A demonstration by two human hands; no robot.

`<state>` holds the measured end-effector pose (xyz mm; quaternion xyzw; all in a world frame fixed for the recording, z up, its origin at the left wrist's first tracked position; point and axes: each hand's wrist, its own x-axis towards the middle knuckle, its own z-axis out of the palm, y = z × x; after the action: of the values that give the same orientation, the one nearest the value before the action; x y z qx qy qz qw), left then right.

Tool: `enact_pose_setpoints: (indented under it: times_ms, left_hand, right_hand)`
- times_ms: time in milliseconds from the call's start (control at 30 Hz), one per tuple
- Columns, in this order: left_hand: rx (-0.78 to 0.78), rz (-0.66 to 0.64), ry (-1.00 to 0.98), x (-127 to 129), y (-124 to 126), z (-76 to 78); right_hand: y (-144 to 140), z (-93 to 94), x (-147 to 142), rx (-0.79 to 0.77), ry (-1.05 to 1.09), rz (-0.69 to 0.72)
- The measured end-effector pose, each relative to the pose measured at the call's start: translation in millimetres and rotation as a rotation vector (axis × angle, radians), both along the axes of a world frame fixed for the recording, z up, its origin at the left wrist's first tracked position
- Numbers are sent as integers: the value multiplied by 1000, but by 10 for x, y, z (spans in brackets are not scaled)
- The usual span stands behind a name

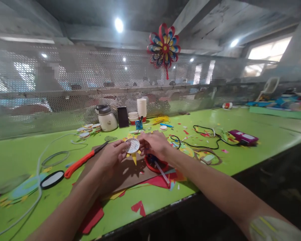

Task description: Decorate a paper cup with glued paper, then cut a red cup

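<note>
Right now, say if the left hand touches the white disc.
Touching: the head view shows the left hand holding the white disc, thumb over its rim.

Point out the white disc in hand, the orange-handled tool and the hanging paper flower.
White disc (133, 146): head view, middle of its patterned face.
Orange-handled tool (83, 160): head view, on the orange handle.
Hanging paper flower (165, 48): head view, on its centre.

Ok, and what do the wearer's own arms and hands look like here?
The left hand and right hand are both ungloved, with no watch or bracelet visible. Both forearms are bare. At the right arm's lower end in the picture, a pale sleeve with yellow-green stripes shows; no sleeve is visible on the left arm.
</note>
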<state>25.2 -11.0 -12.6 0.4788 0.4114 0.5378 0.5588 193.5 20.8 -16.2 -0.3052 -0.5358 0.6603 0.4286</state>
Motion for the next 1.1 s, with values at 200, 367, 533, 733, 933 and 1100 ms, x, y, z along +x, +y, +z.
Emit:
enact_pose_setpoints:
  times_ms: [200, 367, 533, 733, 933, 1100]
  left_hand:
    - [-12, 11, -15, -1, 34, -51]
    - [-35, -8, -32, 14, 25, -64]
    - [-52, -46, -65, 3, 41, -17]
    - [-35, -34, -74, -50, 128, -42]
    - [-13, -44, -77, -66, 114, -30]
    - [18, -29, -107, -73, 100, -12]
  right_hand:
    - [42, -53, -50, 4, -21, 7]
    - [74, -102, -42, -1, -26, -1]
    - [114, -122, -31, 19, 1, -1]
    - [145, -124, -3, 26, 29, -40]
    - [121, -82, 22, 21, 54, -32]
    - [60, -15, 41, 15, 42, 17]
